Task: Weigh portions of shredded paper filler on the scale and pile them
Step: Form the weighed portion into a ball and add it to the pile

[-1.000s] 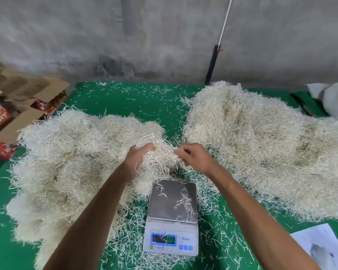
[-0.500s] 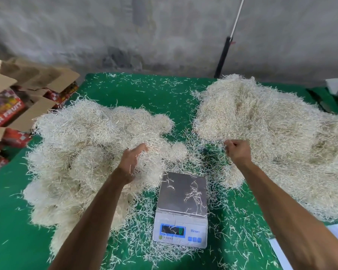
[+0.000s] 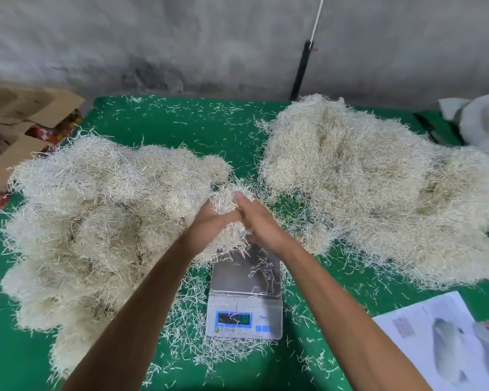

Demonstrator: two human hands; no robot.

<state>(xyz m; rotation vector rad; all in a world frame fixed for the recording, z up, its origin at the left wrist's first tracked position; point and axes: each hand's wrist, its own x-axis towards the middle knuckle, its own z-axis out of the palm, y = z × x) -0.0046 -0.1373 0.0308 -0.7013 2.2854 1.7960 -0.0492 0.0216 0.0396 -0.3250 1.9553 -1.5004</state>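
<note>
1. Hands are meeting above the far edge of the scale, both holding one clump of shredded paper between them.
2. The left hand is cupping the clump from the left, its grip curling around the strands.
3. The right hand is pressing in from the right, its grip also closing on the clump, with the fingertips poking up through the paper.
4. The scale is sitting on the green desk, near the front edge, between two big piles; a few loose strands are lying on its metal plate, and its lit display is too blurred to read.
5. The left pile is lying just beside the left forearm, and the right pile is spreading across the right side of the desk.
6. Loose shreds are lying scattered around the scale.
7. A printed sheet is lying at the front right corner, and cardboard boxes are standing off the left edge.
</note>
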